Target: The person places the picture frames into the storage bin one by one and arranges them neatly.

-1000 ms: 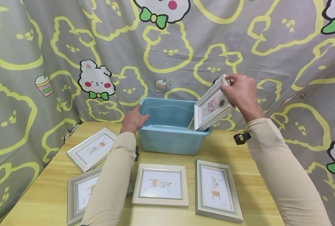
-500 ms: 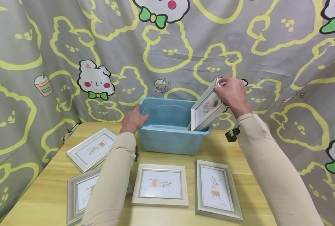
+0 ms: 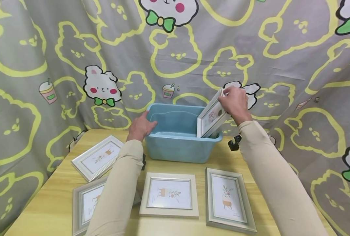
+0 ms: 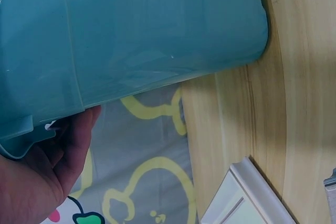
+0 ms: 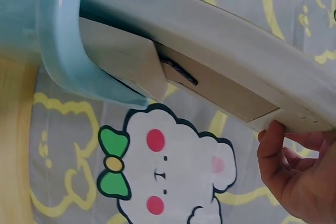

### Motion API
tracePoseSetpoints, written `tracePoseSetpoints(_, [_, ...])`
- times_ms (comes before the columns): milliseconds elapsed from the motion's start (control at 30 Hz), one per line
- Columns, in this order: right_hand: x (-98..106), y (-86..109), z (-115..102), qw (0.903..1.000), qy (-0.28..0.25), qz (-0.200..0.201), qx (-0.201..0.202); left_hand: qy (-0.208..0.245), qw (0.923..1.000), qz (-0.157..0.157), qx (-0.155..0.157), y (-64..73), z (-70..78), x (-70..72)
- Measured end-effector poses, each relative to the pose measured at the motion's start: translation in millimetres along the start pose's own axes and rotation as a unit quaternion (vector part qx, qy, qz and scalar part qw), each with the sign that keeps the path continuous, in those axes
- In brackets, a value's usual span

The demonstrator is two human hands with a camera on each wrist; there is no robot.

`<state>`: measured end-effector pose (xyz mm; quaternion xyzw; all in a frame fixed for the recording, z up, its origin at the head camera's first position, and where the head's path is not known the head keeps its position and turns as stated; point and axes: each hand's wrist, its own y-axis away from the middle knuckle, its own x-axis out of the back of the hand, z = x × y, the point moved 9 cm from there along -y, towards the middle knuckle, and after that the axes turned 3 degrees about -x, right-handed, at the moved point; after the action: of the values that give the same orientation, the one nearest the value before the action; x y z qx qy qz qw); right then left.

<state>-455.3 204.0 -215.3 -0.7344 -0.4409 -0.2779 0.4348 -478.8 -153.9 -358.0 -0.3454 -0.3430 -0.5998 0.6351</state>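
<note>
A blue plastic bin (image 3: 179, 149) stands on the table. My left hand (image 3: 141, 126) grips its left rim; the left wrist view shows the fingers curled around the bin's handle edge. My right hand (image 3: 237, 104) pinches the upper edge of a white picture frame (image 3: 211, 120). The picture frame leans tilted in the bin's right end, its lower part inside and its upper end sticking out above the rim. In the right wrist view its backing (image 5: 220, 90) shows, with a dark strip on it. What lies under it in the bin is mostly hidden.
Several picture frames lie on the wooden table (image 3: 49, 200): one cream frame (image 3: 169, 212) in front of the bin, one grey-green frame (image 3: 247, 205) to its right, one silver frame (image 3: 80, 167) at left, and another frame (image 3: 76, 203) partly under my left arm. A patterned curtain (image 3: 127, 42) hangs behind.
My right hand has moved left and down with the picture frame, which sits slightly lower in the bin. My left hand stays on the rim.
</note>
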Motion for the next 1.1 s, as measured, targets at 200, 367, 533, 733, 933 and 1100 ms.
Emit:
tracePoseSetpoints(200, [-10.4,-0.5,-0.7,1.0,-0.001,0.0,0.009,-0.001,1.0,0.002,-0.001,-0.3,3.2,0.1])
tracePoseSetpoints(367, [-18.8,0.6,1.9,0.9999,-0.002,-0.003,0.017,-0.007,1.0,-0.001,-0.002,0.4,3.9,-1.6])
tracePoseSetpoints(533, [-25.7,0.3,4.9,0.9999,-0.005,-0.012,0.008,-0.007,1.0,0.001,-0.001,0.4,2.6,-2.8])
tracePoseSetpoints(733, [-36.7,-0.9,6.1,0.9991,-0.005,-0.04,-0.009,-0.004,1.0,0.002,0.003,-0.3,-0.3,-3.1])
tracePoseSetpoints(933, [-44.4,-1.1,5.9,0.999,0.003,-0.044,-0.01,-0.005,1.0,0.005,0.003,-0.8,-0.4,-1.4])
tracePoseSetpoints(1100, [-53.3,0.8,7.5,0.9983,-0.005,-0.056,-0.015,-0.007,0.9999,0.005,0.007,-1.1,-1.2,-1.3])
